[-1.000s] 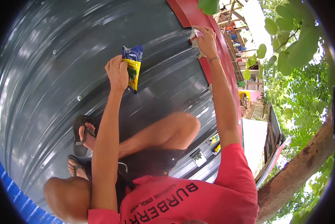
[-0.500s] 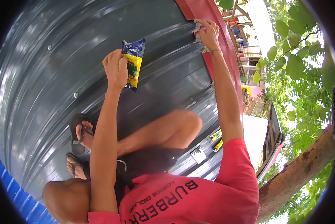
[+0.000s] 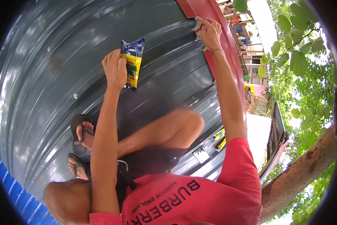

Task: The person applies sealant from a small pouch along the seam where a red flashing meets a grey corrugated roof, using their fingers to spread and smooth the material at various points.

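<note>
My left hand (image 3: pixel 115 69) grips a blue and yellow plastic packet (image 3: pixel 133 60). The packet's torn-looking upper end tilts away from me, over the dark grey corrugated metal roof (image 3: pixel 153 26). At the far right, my right hand (image 3: pixel 211 34) is at the red metal edge trim (image 3: pixel 224 48). Its index finger reaches forward and the other fingers are curled. Against the fingertips lies a greyish-white, putty-like material (image 3: pixel 197 27), set in a gap between red trim pieces. The hand itself hides what the curled fingers may hold.
Two more yellow packets (image 3: pixel 219 139) and a flat rectangular pale object (image 3: pixel 201 154) lie on the roof near my right elbow. My bent leg and sandalled feet (image 3: pixel 78 135) rest on the roof. Beyond the red edge are a tree branch (image 3: pixel 299 172), leaves and structures below.
The view has shifted slightly. My left hand and the packet sit a touch further left; my right hand stays at the red trim, its fingers hardly changed.
</note>
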Available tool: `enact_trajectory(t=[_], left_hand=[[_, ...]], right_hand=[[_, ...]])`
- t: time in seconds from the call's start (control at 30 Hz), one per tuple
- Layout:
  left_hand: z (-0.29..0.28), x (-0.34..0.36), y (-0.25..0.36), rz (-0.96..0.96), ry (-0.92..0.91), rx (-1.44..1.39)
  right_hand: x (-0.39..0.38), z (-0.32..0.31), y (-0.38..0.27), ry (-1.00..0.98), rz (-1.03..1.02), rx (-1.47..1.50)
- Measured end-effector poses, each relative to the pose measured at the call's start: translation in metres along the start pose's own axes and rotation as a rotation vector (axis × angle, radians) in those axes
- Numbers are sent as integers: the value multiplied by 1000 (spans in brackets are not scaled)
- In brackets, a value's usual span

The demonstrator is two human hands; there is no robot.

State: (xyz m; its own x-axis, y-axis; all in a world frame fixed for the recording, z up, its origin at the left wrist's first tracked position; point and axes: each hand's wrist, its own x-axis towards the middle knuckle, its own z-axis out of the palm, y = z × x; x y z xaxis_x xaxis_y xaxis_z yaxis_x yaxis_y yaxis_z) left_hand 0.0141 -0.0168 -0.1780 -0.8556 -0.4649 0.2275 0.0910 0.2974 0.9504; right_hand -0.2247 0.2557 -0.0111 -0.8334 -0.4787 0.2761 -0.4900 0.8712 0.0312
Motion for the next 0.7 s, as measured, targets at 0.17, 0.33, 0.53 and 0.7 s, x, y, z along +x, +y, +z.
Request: enact_trajectory(t=[0.17, 0.33, 0.53, 0.7], left_hand=[[0, -1, -3, -28, -15, 19], [3, -3, -9, 9, 27, 42], [-4, 2, -6, 48, -31, -8], [-3, -4, -11, 61, 21, -24]], right_hand=[[1, -8, 15, -12, -184, -236], [13, -21, 40, 4, -427, -669], [39, -36, 48, -100, -364, -1034], [44, -68, 47, 40, -49, -1189]])
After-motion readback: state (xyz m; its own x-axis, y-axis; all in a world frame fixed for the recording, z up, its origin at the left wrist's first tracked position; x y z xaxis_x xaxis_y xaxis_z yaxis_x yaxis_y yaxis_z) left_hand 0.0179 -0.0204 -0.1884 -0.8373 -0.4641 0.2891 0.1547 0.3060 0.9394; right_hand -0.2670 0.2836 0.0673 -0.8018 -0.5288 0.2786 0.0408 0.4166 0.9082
